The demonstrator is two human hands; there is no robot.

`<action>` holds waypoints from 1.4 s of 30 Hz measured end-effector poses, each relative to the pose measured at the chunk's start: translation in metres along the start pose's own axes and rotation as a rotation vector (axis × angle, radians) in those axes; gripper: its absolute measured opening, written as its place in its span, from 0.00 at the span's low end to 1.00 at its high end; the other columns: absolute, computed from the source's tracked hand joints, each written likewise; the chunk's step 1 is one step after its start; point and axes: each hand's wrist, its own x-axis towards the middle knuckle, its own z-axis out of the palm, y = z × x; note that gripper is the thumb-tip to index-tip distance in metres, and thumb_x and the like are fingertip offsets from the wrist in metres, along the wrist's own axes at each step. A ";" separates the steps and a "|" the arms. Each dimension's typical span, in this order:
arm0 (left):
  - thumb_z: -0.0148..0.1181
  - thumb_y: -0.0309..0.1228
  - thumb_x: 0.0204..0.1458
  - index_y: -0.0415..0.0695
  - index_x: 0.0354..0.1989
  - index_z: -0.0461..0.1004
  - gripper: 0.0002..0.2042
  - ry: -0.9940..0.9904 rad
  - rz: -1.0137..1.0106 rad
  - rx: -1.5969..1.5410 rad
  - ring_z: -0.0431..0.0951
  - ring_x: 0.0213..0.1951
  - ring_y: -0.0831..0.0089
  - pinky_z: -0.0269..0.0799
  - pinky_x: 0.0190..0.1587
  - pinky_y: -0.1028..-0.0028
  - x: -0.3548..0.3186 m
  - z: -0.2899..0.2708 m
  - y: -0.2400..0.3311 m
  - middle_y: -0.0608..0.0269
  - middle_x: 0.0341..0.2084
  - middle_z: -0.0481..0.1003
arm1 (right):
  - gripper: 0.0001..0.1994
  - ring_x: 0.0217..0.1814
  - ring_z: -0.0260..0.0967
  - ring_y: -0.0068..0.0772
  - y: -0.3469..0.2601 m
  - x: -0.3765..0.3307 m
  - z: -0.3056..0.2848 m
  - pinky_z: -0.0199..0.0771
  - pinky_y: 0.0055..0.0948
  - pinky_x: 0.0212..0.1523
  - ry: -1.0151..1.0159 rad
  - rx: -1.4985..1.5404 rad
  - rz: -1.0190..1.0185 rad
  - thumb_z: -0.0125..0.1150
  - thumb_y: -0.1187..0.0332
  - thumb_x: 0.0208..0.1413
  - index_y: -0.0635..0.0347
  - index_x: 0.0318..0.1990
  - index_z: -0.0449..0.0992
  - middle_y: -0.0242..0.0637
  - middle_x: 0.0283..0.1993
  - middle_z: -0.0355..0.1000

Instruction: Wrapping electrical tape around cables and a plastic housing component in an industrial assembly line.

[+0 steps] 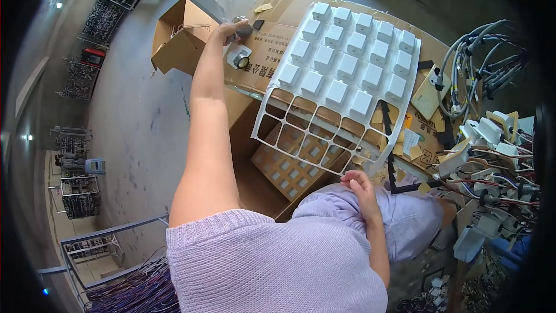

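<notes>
My left arm stretches to the far left of the work surface. There my left hand [233,30] is closed around a dark grey object [244,32], whose kind I cannot make out. Just nearer lies a small round item with a dark rim [241,62], next to something white. In the middle is a white grid tray [288,117]; several white blocks [346,65] fill its far rows, and its near cells are bare openings. My right hand [362,192] is over my lap by the tray's near edge, fingers loosely bent and apart, with nothing visible in them.
The tray lies on flattened cardboard [269,40]. Below its near end is an open carton with a cardboard divider [289,162]. Another open carton [180,35] stands far left. Bundled grey cables [463,72] and wired white connectors [492,145] crowd the right; a phone-like slab [425,94] lies nearby.
</notes>
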 end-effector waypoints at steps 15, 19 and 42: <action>0.53 0.31 0.59 0.34 0.60 0.61 0.23 -1.012 0.028 -1.317 0.72 0.40 0.69 0.70 0.49 0.67 -0.309 0.136 0.050 0.54 0.38 0.69 | 0.13 0.47 0.69 0.23 -0.012 -0.039 0.004 0.69 0.25 0.52 0.030 0.002 -0.277 0.56 0.74 0.59 0.64 0.50 0.68 0.34 0.43 0.71; 0.44 0.42 0.62 0.37 0.59 0.60 0.23 -1.209 0.076 -1.330 0.72 0.37 0.67 0.68 0.47 0.64 -0.441 0.228 0.058 0.56 0.38 0.69 | 0.19 0.45 0.70 0.23 -0.069 -0.075 0.018 0.70 0.24 0.49 0.261 -0.024 -0.538 0.62 0.73 0.55 0.62 0.53 0.65 0.36 0.45 0.70; 0.66 0.25 0.49 0.39 0.32 0.72 0.08 -0.936 1.079 -0.417 0.71 0.42 0.74 0.70 0.40 0.78 -0.513 0.312 0.017 0.60 0.42 0.68 | 0.23 0.53 0.68 0.28 -0.090 -0.152 -0.018 0.67 0.26 0.52 0.589 -0.297 -0.690 0.71 0.81 0.40 0.62 0.46 0.71 0.40 0.52 0.70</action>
